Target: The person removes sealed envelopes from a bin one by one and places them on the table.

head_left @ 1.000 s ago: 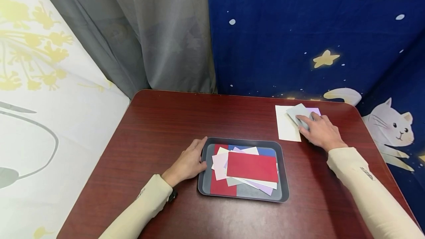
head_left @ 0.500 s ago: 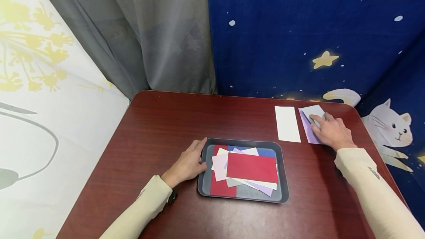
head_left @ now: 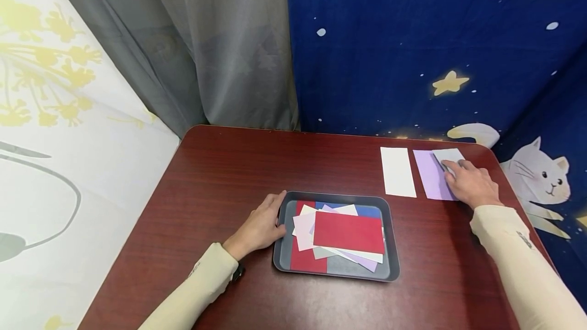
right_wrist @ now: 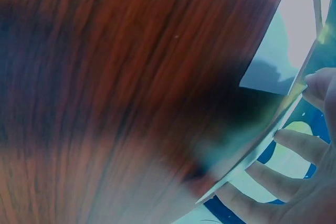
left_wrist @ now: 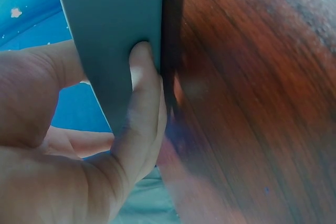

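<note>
grey paper (head_left: 449, 154) pinched in right hand (head_left: 475, 184), overlapping right side of purple paper (head_left: 430, 174); left hand (head_left: 257, 224) grips tray (head_left: 393, 238) at left rim. best laid flat, edges squared, fingers slid out gently, purple one undisturbed.

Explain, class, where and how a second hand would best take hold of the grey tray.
Probably by the short right rim of the grey tray, coming from the right: thumb over the edge, fingers against the outer wall. The raised wall gives something to pinch, that side is uncovered, and the left hand grips the opposite side, so the lift should stay level.
</note>
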`<state>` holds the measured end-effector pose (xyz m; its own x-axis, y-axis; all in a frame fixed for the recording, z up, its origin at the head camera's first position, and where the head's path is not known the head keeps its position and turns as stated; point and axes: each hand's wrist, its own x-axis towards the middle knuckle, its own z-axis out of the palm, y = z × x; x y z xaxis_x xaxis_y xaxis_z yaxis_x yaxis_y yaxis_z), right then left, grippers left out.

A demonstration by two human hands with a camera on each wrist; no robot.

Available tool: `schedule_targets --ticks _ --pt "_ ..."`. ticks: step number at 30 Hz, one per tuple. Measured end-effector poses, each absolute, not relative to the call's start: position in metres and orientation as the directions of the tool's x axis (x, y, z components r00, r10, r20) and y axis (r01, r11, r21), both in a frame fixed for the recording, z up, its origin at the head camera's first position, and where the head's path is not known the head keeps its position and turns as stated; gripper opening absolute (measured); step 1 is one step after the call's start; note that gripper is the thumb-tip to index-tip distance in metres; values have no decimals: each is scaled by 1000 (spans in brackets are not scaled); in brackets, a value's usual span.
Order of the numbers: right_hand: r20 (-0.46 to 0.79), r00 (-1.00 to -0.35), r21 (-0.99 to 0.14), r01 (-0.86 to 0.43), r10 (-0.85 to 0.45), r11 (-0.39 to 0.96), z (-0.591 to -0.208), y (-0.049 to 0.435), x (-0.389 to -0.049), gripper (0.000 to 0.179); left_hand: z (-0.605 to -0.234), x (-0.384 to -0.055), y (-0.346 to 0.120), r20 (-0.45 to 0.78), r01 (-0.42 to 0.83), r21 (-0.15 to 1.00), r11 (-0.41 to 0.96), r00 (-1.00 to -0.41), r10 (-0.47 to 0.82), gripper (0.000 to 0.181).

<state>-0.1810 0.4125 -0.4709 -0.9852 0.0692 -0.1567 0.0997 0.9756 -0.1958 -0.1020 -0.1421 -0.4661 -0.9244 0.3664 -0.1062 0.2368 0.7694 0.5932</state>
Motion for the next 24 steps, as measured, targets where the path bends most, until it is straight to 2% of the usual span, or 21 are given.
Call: schedule_targets --ticks 10,24 --pt "-160 -979 -184 159 130 970 -476 422 -180 53 -465 -100 -143 -111 231 605 762 -923 368 88" --pt "-190 -973 -206 173 134 963 -480 435 -181 54 -464 -101 -142 -112 235 595 769 -923 369 88"
